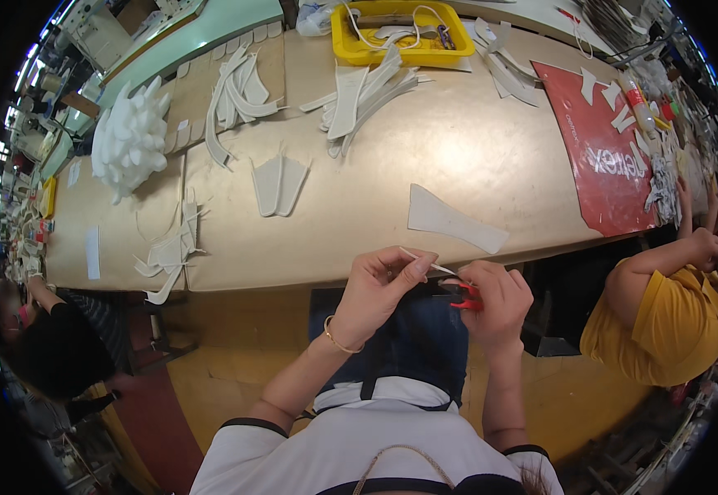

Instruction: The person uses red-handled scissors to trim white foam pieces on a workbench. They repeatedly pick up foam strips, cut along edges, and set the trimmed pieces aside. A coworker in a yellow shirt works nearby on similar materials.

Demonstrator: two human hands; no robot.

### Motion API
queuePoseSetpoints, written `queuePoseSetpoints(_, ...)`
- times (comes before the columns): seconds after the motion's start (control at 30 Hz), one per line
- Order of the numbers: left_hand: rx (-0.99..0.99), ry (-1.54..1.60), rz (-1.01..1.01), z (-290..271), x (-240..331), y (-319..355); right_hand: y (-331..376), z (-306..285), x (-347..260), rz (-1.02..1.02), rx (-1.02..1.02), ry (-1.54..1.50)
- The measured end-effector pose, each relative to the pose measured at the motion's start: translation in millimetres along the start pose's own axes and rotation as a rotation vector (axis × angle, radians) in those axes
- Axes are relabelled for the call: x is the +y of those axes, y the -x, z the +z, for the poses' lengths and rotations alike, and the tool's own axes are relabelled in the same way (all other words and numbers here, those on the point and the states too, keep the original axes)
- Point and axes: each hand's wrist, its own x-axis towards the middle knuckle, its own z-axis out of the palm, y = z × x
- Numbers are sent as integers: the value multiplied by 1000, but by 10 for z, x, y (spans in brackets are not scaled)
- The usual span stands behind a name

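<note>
My left hand [379,289] pinches a thin white piece [431,265] seen nearly edge-on, over the table's front edge. Just right of it, my right hand [497,301] is closed on a small pair of red-handled snips [468,299], whose dark tips sit close to the white piece. Whether the blades touch it, I cannot tell. Beyond my hands lies a single flat white cut piece [455,218], narrow in the middle. Farther left, a stitched white panel [280,186] with loose threads rests flat on the table.
Piles of white pieces [361,99] lie toward the back, near a yellow tray [404,56]. White padding [130,139] and a small stitched bundle [173,247] are at left. A red sheet [594,148] covers the right end. Other people sit at both sides, one in a yellow shirt [656,318].
</note>
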Motion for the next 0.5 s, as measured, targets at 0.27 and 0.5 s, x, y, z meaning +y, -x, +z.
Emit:
queuePoseSetpoints(0.27,-63,-382,245,11,-4,44,-99,-110,-6,623,-395,-783)
queuePoseSetpoints(0.5,-74,-520,201,-62,-175,-161,-29,-150,178,765,-483,-779)
